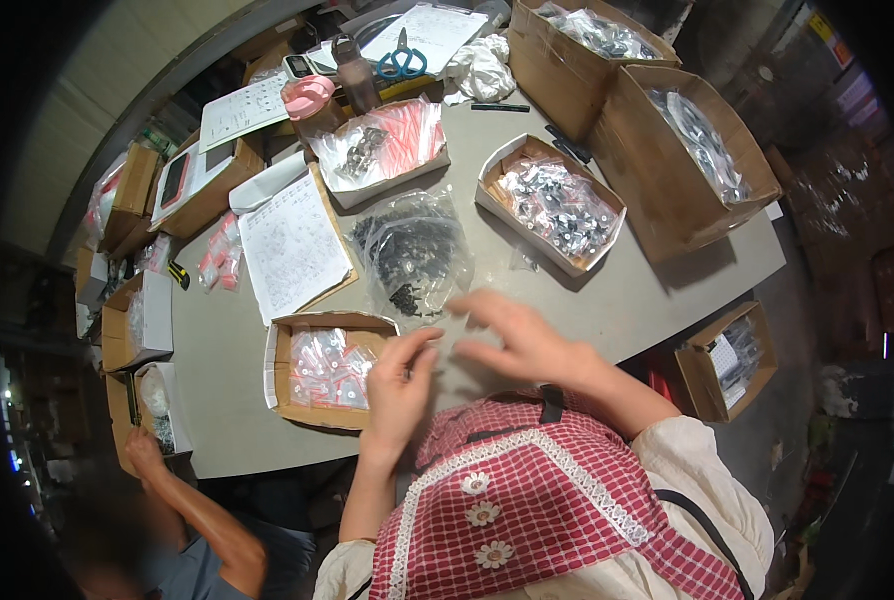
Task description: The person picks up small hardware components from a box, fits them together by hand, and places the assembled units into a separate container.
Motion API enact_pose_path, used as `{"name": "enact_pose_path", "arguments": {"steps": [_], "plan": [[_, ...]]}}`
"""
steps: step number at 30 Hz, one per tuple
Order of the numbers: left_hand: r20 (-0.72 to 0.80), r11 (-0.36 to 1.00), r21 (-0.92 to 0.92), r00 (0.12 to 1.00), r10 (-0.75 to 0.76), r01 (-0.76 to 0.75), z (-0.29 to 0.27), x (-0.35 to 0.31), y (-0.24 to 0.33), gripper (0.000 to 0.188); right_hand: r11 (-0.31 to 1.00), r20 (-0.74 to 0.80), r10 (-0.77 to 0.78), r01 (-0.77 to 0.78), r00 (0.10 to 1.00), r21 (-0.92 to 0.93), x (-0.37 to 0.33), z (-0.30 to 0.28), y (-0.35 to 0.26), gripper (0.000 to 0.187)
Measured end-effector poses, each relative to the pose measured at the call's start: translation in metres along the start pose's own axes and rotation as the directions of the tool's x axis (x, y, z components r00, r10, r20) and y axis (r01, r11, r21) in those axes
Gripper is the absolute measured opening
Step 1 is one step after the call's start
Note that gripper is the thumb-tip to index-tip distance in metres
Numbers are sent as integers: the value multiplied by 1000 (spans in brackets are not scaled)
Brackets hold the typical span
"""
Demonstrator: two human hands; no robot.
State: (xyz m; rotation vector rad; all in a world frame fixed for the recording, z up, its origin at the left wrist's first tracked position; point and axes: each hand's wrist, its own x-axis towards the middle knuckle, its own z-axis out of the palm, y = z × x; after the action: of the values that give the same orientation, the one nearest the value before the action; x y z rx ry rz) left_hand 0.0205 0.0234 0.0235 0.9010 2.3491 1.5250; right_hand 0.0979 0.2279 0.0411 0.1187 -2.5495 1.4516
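Note:
My left hand is at the table's near edge, beside a low cardboard box holding small clear bags with white and red parts. Its thumb and fingers are pinched together; anything between them is too small to make out. To its right, my right hand hovers with fingers stretched apart and slightly blurred, holding nothing visible. Just beyond both hands lies a clear plastic bag of small black screw-like pieces, some loose at its near end.
Farther back stand a tray of red-edged bags and a white box of small packets. Tall cartons line the right side. A written sheet, blue scissors and a tumbler sit beyond. A co-worker's hand is at the left.

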Motion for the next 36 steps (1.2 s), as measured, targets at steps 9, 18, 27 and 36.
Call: {"name": "enact_pose_path", "arguments": {"steps": [9, 18, 27, 36], "plan": [[30, 992, -31, 992, -120, 121, 9, -7, 14, 34, 938, 205, 225, -269, 953, 219, -3, 21, 17, 21], [70, 994, 14, 991, -110, 109, 19, -3, 8, 29, 701, 495, 345, -570, 797, 429, -5, 1, 25, 12], [276, 975, -63, 943, -186, 211, 6, 4, 8, 16, 677, 456, 289, -517, 841, 524, -7, 10, 21, 16], [172, 966, 11, 951, -257, 259, 18, -1, 20, 12, 912, 185, 292, -332, 938, 242, -9, 14, 21, 13]]}}
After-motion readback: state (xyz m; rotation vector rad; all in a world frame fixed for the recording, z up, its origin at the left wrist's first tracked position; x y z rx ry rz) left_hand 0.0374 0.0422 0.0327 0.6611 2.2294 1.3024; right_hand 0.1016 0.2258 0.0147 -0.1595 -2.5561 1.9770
